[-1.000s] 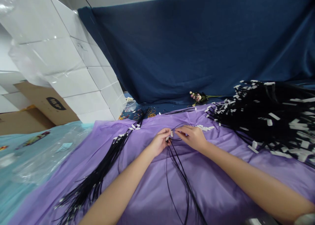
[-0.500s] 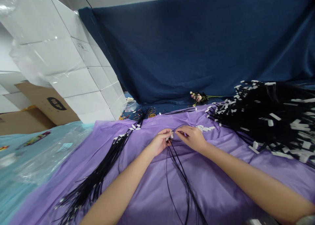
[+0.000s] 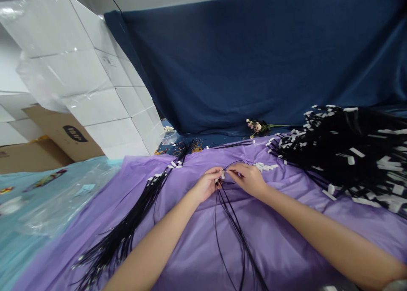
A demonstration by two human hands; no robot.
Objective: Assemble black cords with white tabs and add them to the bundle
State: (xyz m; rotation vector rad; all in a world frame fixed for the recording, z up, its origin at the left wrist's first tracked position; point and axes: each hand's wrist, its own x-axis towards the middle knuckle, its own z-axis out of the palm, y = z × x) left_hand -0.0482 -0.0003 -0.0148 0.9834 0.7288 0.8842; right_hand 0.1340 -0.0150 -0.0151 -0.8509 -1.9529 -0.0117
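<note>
Near the middle of the purple cloth (image 3: 200, 236), my left hand (image 3: 208, 184) pinches black cords (image 3: 237, 225) by their end, where small white pieces (image 3: 222, 174) show between the fingers. The cords hang down toward me from that hand. Close on its right, my right hand (image 3: 247, 177) has thumb and forefinger together on a thin black cord that loops behind the fingers. Just beyond my right hand lies a small group of white pieces (image 3: 265, 167).
A bundle of black cords (image 3: 140, 214) lies at left. A large heap of black cords with white tags (image 3: 337, 151) fills the right. Flowers (image 3: 256, 126) lie at the back by a blue curtain (image 3: 238, 62). White boxes (image 3: 85, 83) are stacked at left.
</note>
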